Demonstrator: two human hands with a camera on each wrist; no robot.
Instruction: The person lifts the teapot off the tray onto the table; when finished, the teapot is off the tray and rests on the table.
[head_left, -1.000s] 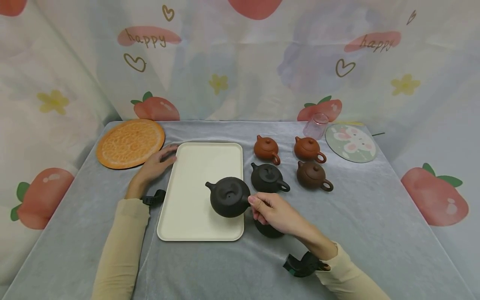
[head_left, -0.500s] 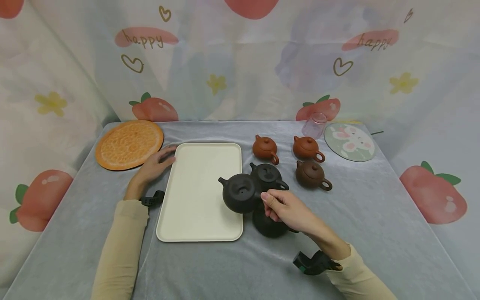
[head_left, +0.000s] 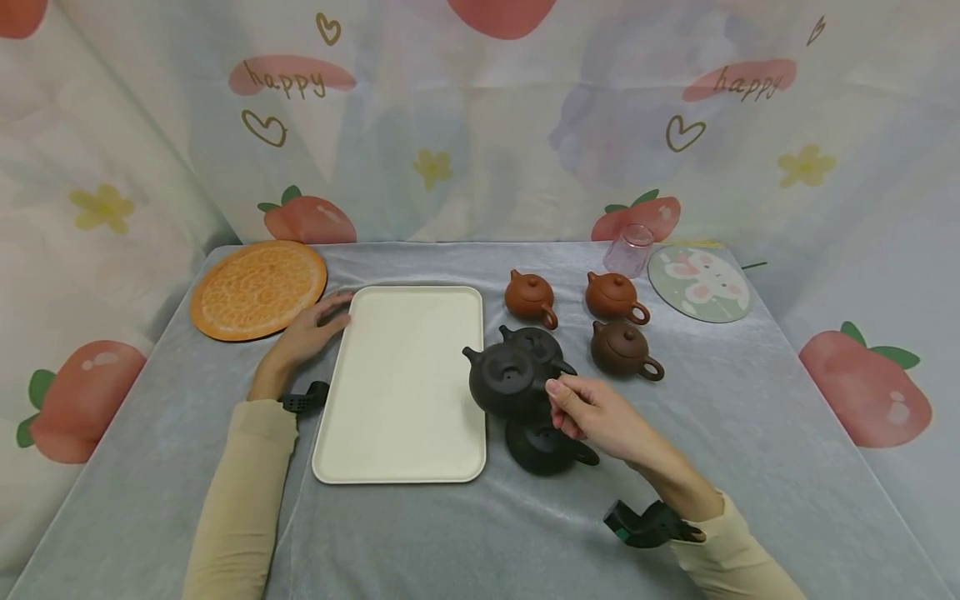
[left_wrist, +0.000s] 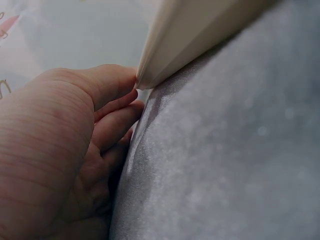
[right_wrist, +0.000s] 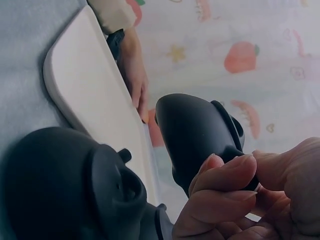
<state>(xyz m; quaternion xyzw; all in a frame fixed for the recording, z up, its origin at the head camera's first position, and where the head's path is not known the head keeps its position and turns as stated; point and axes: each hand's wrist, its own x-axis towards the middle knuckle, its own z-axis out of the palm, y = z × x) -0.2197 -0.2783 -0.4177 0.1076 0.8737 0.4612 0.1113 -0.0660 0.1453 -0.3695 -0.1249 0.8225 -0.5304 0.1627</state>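
My right hand (head_left: 592, 414) grips the handle of a black teapot (head_left: 504, 379), which is in the air past the tray's right edge. In the right wrist view that teapot (right_wrist: 192, 135) is held up in front of the tray, its handle between curled fingers and thumb. Two more black teapots stand on the cloth: one (head_left: 536, 337) partly hidden behind the held one, another (head_left: 542, 450) nearer the front. My left hand (head_left: 311, 333) rests at the far left corner of the cream tray (head_left: 405, 383); in the left wrist view its thumb touches the rim (left_wrist: 155, 60).
Two reddish-brown teapots stand at the back, one on the left (head_left: 529, 296) and one on the right (head_left: 613, 293). A dark brown teapot (head_left: 621, 348) is beside them. A pink glass (head_left: 630, 252), a rabbit mat (head_left: 700, 285) and an orange round mat (head_left: 259, 289) lie along the far side.
My right hand has carried the black teapot rightward from above the tray, past its edge, to in front of the back black teapot. My left hand has kept its place at the tray.
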